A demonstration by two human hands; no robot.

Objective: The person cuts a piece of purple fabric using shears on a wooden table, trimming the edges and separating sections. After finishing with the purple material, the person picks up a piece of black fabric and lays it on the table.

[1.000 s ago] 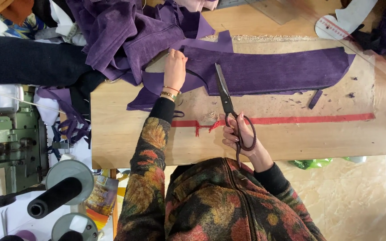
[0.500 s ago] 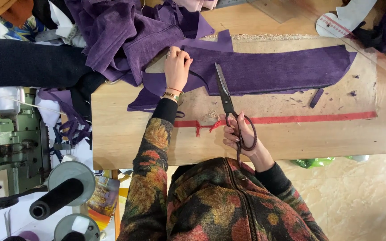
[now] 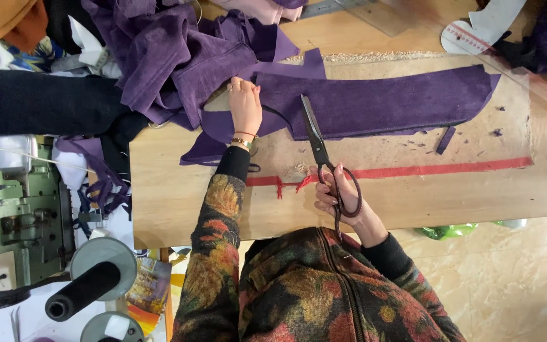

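Head view: centre frame, the right hand [image 3: 340, 196] grips large scissors [image 3: 321, 152] whose blades bite purple fabric [image 3: 381, 101]; the left hand [image 3: 245, 107] presses it flat, above a red tape strip [image 3: 444, 170].

colourful printed packet [image 3: 150, 286] lies beside the table's near-left corner.

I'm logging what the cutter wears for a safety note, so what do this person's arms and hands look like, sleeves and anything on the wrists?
Both arms wear a dark jacket patterned with orange, red and green leaves, with black inner cuffs showing at the wrists. The left hand is bare, with thin bracelets, one gold-coloured, at the wrist. The right hand is bare too, no glove; I can't make out any rings.
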